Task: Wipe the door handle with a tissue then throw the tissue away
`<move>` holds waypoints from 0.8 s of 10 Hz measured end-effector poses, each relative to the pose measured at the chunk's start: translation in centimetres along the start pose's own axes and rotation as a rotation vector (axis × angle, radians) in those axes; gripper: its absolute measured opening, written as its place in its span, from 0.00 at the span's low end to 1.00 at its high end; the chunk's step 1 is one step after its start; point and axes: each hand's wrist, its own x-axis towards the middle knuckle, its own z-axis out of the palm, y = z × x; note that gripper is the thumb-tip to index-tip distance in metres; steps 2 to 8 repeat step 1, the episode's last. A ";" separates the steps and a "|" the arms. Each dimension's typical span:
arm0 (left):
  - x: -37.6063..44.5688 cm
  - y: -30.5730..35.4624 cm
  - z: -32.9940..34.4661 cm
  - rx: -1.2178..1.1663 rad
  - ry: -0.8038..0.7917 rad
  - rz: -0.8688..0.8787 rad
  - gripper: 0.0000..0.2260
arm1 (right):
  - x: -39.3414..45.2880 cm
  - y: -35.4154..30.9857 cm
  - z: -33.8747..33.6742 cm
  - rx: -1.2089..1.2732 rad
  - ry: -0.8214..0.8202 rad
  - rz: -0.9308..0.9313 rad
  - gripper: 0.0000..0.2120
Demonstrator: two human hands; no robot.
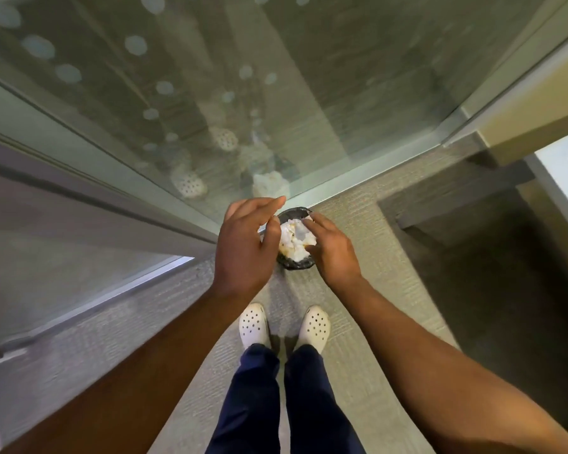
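Seen from above, both hands hover over a small dark bin (pixel 295 239) that stands on the carpeted floor (pixel 358 290) right at the foot of a glass wall (pixel 276 93). The bin is lined with a black bag and holds crumpled white paper; most of its rim is covered by the hands. The left hand (pixel 246 244) is held loosely curled with the forefinger stretched forward over the bin's far edge, and whether its thumb grips anything cannot be told. The right hand (pixel 330 249) reaches in from the other side with its fingers bent down onto the white tissue (pixel 294 239), which sits in the mouth of the bin between the two hands; it is unclear whether the fingers pinch the tissue or merely press on it. The glass wall carries frosted round dots and reflects the hands, the tissue and the shoes. To the left, a metal-framed door panel (pixel 79 257) angles across the floor close beside the left forearm. To the right, well apart from the bin, a dark patch of carpet (pixel 473 257) lies under a pale ledge (pixel 554 175). Below the hands stand two white perforated clogs (pixel 284 326), just behind the bin, with dark blue trouser legs (pixel 276 404) above them.
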 end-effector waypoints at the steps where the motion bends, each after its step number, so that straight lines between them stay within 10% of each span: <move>1: 0.1 -1.5 1.3 0.027 -0.007 0.049 0.16 | 0.6 2.3 0.6 -0.056 -0.026 0.072 0.27; 8: 0.1 -1.5 1.3 0.027 -0.007 0.049 0.16 | 0.6 2.3 0.6 -0.056 -0.026 0.072 0.27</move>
